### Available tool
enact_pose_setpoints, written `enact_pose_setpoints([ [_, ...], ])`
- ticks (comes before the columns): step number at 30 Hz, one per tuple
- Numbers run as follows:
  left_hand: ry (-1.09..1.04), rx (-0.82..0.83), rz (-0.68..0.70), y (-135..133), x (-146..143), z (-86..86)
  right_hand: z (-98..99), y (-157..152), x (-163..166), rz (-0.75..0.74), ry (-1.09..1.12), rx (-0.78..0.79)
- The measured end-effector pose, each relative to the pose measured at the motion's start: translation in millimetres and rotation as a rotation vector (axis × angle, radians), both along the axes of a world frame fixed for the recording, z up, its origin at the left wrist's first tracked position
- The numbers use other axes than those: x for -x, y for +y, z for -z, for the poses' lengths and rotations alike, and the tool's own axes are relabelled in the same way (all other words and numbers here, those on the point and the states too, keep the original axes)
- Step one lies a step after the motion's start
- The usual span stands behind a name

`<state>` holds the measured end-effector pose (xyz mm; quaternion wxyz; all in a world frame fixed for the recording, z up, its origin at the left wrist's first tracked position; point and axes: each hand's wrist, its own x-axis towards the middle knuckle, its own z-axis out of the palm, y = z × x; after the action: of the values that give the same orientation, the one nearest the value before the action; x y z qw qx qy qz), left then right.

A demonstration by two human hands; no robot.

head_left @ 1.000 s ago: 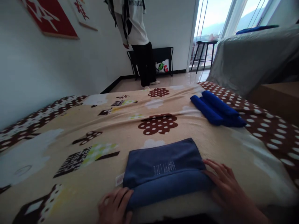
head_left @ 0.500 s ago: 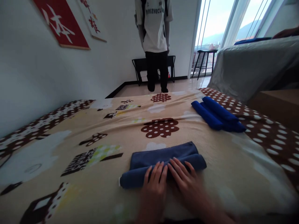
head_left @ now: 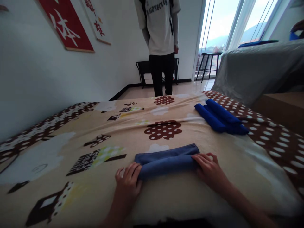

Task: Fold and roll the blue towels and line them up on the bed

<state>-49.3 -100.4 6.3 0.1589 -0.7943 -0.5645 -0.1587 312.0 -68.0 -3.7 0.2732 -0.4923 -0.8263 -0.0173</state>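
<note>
Head view, dark blue towel: lying near the close edge of the bed, crosswise in front of the person. It's mostly a roll, with a narrow flat strip showing along its far side.
Head view, left hand: at the left end of the roll, fingers curled over it and gripping the cloth.
Head view, right hand: same thing at the right end, fingers bent and closed on the towel, wrist low on the blanket.
Head view, the step: looks to me like rolling the towel up, with one hand at each end.
Head view, doing it well: I'd say press evenly at both ends so the roll comes out straight, not cone-shaped. Keep it snug against the bed and tuck that last flat strip under so it doesn't spring open. The blanket is soft, so watch it doesn't bunch up into the roll.
Head view, rolled bright blue towels: a little pile farther back on the right, well apart from the hands, and a handy guide for how tight to roll.
Head view, another person: standing past the far end of the bed in a white shirt and dark trousers, hands nowhere near the towels.
Head view, room: red wall hanging on the left, and grey-covered furniture on the right by the window.
</note>
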Motion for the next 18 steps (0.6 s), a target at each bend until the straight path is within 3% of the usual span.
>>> enact_pose_setpoints([
  [3, -0.015, 0.157, -0.016, -2, 1, -20.1, -18.6, -1, -5, -0.068, -0.010, 0.167],
  [5, -0.004, 0.232, -0.071, -5, 1, -23.1, -20.7, -5, -7, -0.058, -0.066, 0.215],
  [8, 0.042, 0.157, -0.181, -5, -13, -16.8, -13.1, -9, 8, 0.064, -0.143, 0.087],
  [10, 0.071, 0.067, -0.107, -3, -37, -12.4, -8.8, -11, 30, 0.028, -0.162, -0.012],
  [14, 0.053, 0.090, 0.209, -4, -83, -10.0, -10.4, -16, 65, -0.294, -0.179, 0.004],
  [16, 0.054, 0.089, 0.229, -7, -82, -8.6, -10.9, -16, 59, -0.331, -0.191, 0.038],
  [18, 0.091, 0.067, 0.207, -10, -61, -5.3, -7.0, -13, 36, -0.302, -0.209, 0.050],
])
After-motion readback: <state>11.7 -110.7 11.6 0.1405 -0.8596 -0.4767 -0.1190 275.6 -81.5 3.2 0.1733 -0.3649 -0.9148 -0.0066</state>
